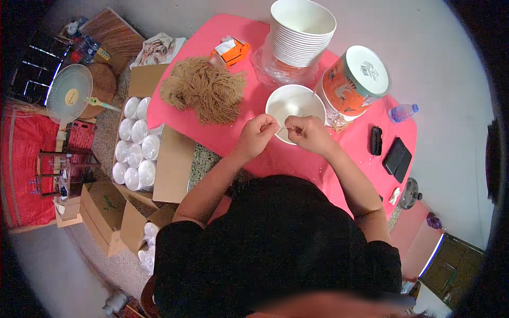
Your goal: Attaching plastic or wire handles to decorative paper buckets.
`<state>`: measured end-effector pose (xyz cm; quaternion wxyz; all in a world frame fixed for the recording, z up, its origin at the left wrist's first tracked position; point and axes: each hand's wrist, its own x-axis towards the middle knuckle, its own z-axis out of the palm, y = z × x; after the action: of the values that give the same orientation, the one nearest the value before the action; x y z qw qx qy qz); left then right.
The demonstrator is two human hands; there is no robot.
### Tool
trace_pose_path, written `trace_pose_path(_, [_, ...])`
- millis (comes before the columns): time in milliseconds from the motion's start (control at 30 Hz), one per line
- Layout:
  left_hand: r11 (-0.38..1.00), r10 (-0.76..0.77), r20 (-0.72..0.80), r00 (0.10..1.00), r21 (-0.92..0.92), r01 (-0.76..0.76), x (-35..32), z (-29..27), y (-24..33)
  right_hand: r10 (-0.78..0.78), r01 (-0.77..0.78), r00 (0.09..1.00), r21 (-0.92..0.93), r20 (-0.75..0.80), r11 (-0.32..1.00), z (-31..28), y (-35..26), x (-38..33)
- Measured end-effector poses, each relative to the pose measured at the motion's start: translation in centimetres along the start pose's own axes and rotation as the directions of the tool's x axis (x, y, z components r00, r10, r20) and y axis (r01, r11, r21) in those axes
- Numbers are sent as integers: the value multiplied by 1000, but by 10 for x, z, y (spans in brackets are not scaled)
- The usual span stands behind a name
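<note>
Two hands met at centre frame over a white bowl (295,107) on the pink counter (222,139). Left hand (257,132) and right hand (307,132) were each pinched shut on a thin string (283,128) stretched between them. Brown twine bundle (205,88) lay upper left; stacked bowls (301,32) at top; boxed cups (135,143) at left.
</note>
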<state>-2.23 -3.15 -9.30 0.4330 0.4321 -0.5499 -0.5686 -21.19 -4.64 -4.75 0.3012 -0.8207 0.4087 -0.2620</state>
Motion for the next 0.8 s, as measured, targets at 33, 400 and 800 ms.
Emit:
trace_pose_path(33, [1000,-1,2,1000,-1,1,-1,-1,-1,2,-2,1000,0,-1,1000,0,1,-1])
trace_pose_path(400, [953,198,-88,976,249,-171,-3,2,15,59,-67,991,60,124,996,-28,-13,1])
trace_pose_path(800, [953,248,-70,966,197,-230,-5,12,5,-322,351,936,-376,140,858,-36,-35,12])
